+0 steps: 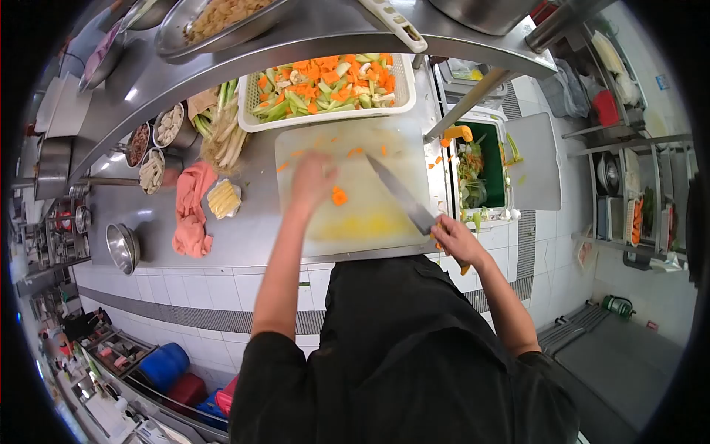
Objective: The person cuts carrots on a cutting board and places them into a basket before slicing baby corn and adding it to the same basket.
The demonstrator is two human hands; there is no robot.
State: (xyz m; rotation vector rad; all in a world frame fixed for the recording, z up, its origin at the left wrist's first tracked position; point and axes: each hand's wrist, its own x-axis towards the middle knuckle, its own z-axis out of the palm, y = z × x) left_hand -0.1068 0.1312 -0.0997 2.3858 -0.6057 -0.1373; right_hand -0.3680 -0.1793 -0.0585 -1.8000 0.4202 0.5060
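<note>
In the head view, my right hand [455, 240] is closed round the handle of a large kitchen knife [401, 196]. Its blade slants up and to the left over a pale cutting board [410, 159]. Above the board's left half is my left hand [314, 177], smeared by motion, so its fingers cannot be made out. Beside it lie a few orange carrot pieces [339, 195], with smaller scraps scattered near the board's far side. A white plastic basket [409, 81] of cut carrot and green vegetables stands just behind the board.
To the left are a pink cloth [194, 200], a dish of pale yellow sticks [224, 200], spring onions [224, 140] and a metal bowl [123, 248]. A steel shelf [310, 65] overhangs the back. At right stands a green-lined bin [489, 152] holding vegetable scraps.
</note>
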